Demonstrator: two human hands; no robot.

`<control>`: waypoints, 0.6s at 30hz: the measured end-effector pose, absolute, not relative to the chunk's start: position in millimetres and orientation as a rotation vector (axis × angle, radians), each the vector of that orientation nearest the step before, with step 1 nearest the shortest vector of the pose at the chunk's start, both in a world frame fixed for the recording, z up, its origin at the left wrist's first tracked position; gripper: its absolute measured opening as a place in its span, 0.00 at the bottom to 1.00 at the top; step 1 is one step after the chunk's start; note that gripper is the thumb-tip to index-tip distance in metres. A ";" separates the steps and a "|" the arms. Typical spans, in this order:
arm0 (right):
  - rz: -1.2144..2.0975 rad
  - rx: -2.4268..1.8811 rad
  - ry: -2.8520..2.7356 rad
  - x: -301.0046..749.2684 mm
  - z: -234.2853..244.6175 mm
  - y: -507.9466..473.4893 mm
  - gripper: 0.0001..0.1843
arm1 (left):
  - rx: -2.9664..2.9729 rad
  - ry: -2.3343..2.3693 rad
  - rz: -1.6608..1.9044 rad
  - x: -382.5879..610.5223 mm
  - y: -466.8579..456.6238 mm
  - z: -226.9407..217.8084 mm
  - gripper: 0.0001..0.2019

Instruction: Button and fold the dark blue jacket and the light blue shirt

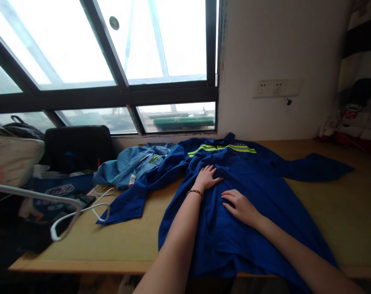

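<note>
The left hand (206,178) is laid open on the coat (255,183), fingers slightly parted; the right hand (242,208) is rested lower on the coat, loosely open, fingers gently curved. Both are reached forward, palms down. The coat's creased blue cloth, crossed by yellow-green bands (238,149), is spread over the table (118,245).

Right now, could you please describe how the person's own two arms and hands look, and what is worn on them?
The left hand has a thin, dark brown bracelet, seemingly braided or beaded, around its wrist. The right hand has nothing on its wrist. Neither hand is gloved, and no sleeve covers the visible left forearm or right forearm.
</note>
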State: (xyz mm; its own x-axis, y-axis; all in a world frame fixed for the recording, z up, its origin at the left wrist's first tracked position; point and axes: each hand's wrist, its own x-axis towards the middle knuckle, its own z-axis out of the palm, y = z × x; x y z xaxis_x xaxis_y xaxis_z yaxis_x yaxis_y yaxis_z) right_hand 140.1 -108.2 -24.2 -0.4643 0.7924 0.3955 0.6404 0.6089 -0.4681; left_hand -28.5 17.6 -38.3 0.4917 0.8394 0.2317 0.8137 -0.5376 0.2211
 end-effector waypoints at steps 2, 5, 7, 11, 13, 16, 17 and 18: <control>0.407 -1.171 -2.227 141.9 -24.3 -111.7 0.09 | 2.638 1.457 0.515 -27.9 16.3 -36.9 0.31; 0.517 -1.166 -2.228 148.3 -23.0 -106.4 0.07 | 2.655 1.441 0.603 -27.4 13.7 -33.8 0.30; 0.573 -1.146 -2.236 151.1 -21.9 -102.2 0.07 | 2.689 1.400 0.699 -27.7 9.7 -31.0 0.26; 0.641 -1.113 -2.250 153.0 -21.1 -99.7 0.07 | 2.646 1.241 0.837 -27.0 -4.1 -25.6 0.13; 0.659 -1.106 -2.246 153.6 -21.3 -99.8 0.07 | 2.440 1.189 0.834 -24.4 -11.5 -22.7 0.11; 0.718 -1.096 -2.210 155.8 -21.6 -98.4 0.08 | 1.930 1.141 0.748 -19.8 -22.5 -16.9 0.14; 0.740 -1.100 -2.191 156.9 -21.6 -97.4 0.08 | 1.778 1.111 0.694 -18.9 -26.5 -14.8 0.16; 0.758 -1.112 -2.167 158.3 -21.7 -96.0 0.09 | 1.667 1.078 0.627 -18.6 -30.7 -12.9 0.18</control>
